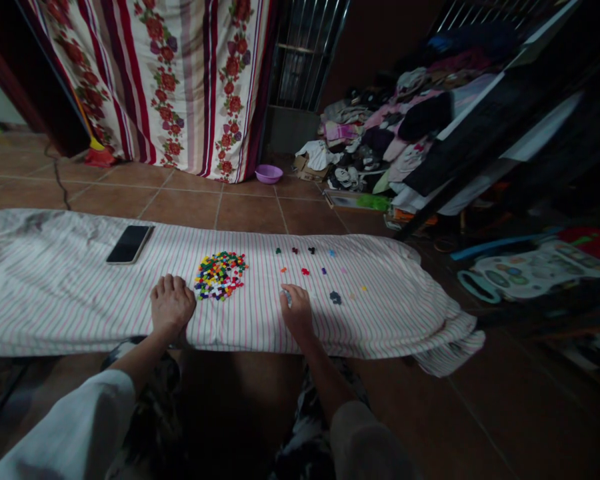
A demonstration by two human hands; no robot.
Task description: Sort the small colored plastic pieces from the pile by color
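Note:
My left hand (173, 303) lies palm down on the striped cloth (250, 320), fingers stretched out, just left of a heap of small multicoloured beads or blocks (221, 275). Right of the heap, my right hand (297, 310) rests on the cloth with its fingers curled together. Something small and pale grey (287, 297) shows at its fingertips, too small to name. Little same-coloured groups lie in loose rows beyond and right of this hand, among them a red group (305, 271), a black group (311, 250), a blue group (332, 253) and a larger dark grey group (335, 297).
A phone (130, 244) lies on the cloth at the left. Past the far edge are a tiled floor, a floral curtain (170, 87), a purple basin (269, 174) and a red broom (100, 155). A heap of clothes (380, 133) fills the back right.

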